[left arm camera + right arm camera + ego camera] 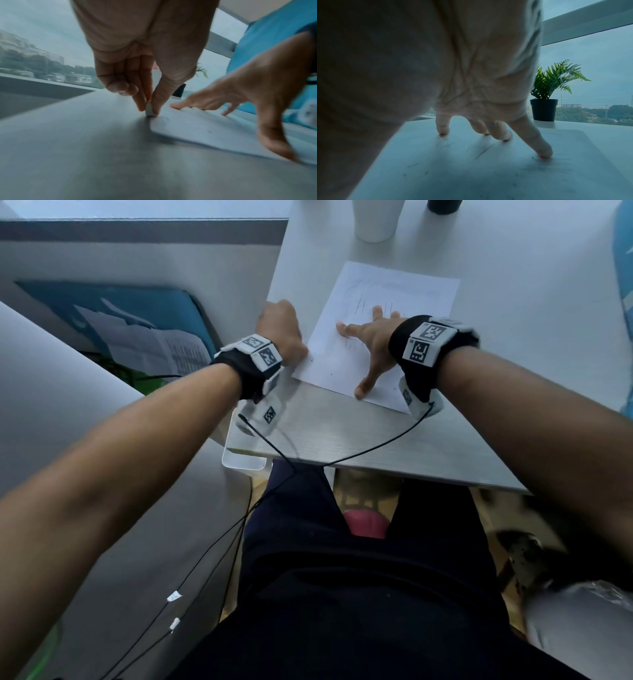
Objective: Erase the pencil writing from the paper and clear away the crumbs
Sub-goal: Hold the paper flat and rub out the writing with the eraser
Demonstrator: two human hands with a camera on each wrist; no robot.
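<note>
A white sheet of paper (387, 313) with faint pencil strokes lies on the grey table (376, 436). My left hand (284, 333) sits at the paper's left edge and pinches a small grey eraser (148, 110) between thumb and finger, its tip down at the edge of the paper (214, 129). My right hand (368, 344) lies spread on the sheet, its fingertips (544, 151) pressing it flat. Dark crumbs and pencil marks dot the paper (488, 169) near the fingers. The eraser is hidden in the head view.
A white cup (375, 219) and a dark pot (443, 205) stand at the table's far edge; a potted plant (544, 106) shows by the window. Papers on a blue folder (144, 337) lie lower left of the table. Cables (274, 446) hang over the near edge.
</note>
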